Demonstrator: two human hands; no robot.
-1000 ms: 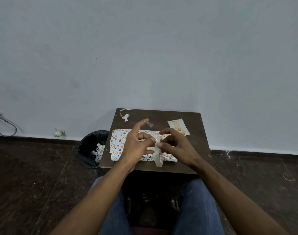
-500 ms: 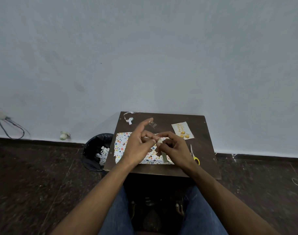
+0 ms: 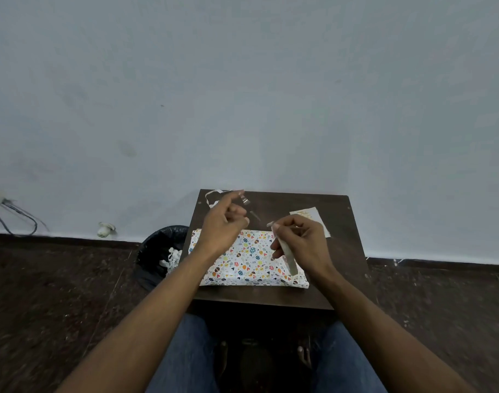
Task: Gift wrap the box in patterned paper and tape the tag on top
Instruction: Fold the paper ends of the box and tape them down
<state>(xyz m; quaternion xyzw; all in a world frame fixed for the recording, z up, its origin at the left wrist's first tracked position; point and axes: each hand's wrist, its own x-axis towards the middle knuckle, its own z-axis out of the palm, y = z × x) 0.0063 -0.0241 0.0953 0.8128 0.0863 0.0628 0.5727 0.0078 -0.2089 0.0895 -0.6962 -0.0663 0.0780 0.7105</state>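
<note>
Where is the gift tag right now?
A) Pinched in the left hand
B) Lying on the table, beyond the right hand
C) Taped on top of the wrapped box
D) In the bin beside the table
B: the tag lies flat on the table, partly hidden behind the right hand, off the wrapped box.

A plain room is showing: a bare bluish wall [image 3: 242, 95] is meeting a dark speckled floor [image 3: 44, 293], with a small dark wooden table [image 3: 341, 222], a lined bin [image 3: 157, 251], and loose cables [image 3: 13, 214].
</note>
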